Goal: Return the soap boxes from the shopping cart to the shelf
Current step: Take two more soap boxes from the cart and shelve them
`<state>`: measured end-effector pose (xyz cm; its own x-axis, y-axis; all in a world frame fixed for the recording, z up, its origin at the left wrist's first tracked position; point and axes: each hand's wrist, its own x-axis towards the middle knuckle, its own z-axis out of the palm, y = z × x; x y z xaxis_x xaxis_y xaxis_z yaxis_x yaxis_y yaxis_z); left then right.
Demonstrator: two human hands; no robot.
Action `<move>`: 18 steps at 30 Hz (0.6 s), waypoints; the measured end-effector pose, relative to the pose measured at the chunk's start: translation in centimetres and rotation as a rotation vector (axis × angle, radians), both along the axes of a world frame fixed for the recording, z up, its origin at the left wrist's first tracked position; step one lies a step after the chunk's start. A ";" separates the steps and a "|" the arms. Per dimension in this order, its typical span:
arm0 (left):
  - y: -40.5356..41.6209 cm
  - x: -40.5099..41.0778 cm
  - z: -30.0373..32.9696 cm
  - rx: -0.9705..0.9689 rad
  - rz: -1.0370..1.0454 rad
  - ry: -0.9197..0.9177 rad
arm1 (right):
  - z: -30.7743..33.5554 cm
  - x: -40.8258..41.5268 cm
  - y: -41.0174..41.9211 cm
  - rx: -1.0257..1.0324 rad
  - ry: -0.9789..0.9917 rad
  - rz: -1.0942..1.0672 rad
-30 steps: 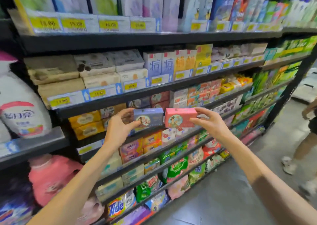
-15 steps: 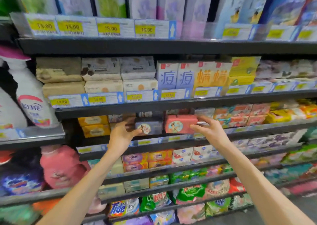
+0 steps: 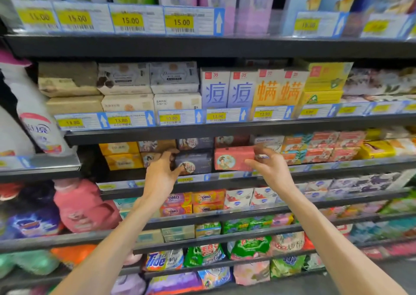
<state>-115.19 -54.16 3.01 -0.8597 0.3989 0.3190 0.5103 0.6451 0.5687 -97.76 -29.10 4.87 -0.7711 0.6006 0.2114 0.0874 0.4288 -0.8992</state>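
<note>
Soap boxes sit side by side on the shelf (image 3: 225, 183): left hand (image 3: 161, 175) fingers curl around the purple box (image 3: 194, 163), hiding its left end; right hand (image 3: 271, 167) fingers pinch the pink box (image 3: 233, 158), covering its right end. Neighbouring labels are blurred.

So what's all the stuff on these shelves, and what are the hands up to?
pink soap box: one, pink, third shelf, gripped at its right end by the right hand
purple soap box: one, dark purple, third shelf, left of the pink one, held by the left hand
yellow soap boxes: two stacked, yellow, third shelf, far left
price tags: many, yellow, along shelf edges
detergent bags: several, green, lower shelf
pink bottle: one, lower left
left hand: one, centre
right hand: one, centre-right
</note>
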 end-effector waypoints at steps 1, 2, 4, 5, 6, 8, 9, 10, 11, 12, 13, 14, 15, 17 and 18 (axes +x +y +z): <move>0.0 0.0 0.0 0.009 -0.009 -0.001 | 0.0 -0.1 -0.2 0.014 0.007 -0.008; -0.1 0.0 0.0 0.016 -0.014 -0.005 | 0.0 -0.3 -0.5 0.033 0.011 -0.016; -0.2 -0.1 0.0 0.027 -0.020 -0.009 | 0.0 -0.6 -0.9 0.069 0.013 -0.034; -0.1 -0.1 0.0 0.031 -0.023 -0.010 | 0.0 -0.7 -1.1 0.091 0.014 -0.041; -0.1 -0.1 0.1 0.036 -0.025 -0.010 | 0.0 -0.8 -1.1 0.110 0.013 -0.047; -0.1 -0.2 0.0 0.051 -0.037 -0.013 | -0.2 -0.9 -1.1 0.153 -0.003 -0.056; -0.1 -0.2 0.0 0.056 -0.040 -0.016 | -0.3 -0.9 -1.1 0.177 -0.014 -0.056; -0.2 -0.3 0.0 0.056 -0.039 -0.021 | -0.3 -0.9 -1.1 0.203 -0.027 -0.062; -0.2 -0.3 -0.1 0.055 -0.035 -0.020 | -0.4 -0.8 -1.2 0.232 -0.043 -0.073; -0.2 -0.3 -0.2 0.054 -0.032 -0.016 | -0.4 -0.8 -1.4 0.258 -0.052 -0.087; -0.2 -0.3 -0.3 0.050 -0.029 -0.014 | -0.4 -0.7 -1.5 0.279 -0.059 -0.102; -0.2 -0.3 -0.3 0.043 -0.024 -0.018 | -0.6 -0.8 -1.7 0.303 -0.064 -0.118; -0.2 -0.4 -0.3 0.035 -0.018 -0.028 | -0.7 -0.8 -1.9 0.326 -0.069 -0.134; -0.3 -0.5 -0.2 0.025 -0.014 -0.060 | -1.1 -1.1 -2.1 0.344 -0.078 -0.158; -0.3 -0.6 -0.2 0.024 -0.017 -0.069 | -1.3 -1.3 -2.2 0.355 -0.083 -0.168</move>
<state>-115.75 -54.48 2.82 -0.8732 0.4068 0.2683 0.4800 0.6226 0.6180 -99.11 -31.27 3.52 -0.6916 0.6202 0.3701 0.2485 0.6854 -0.6844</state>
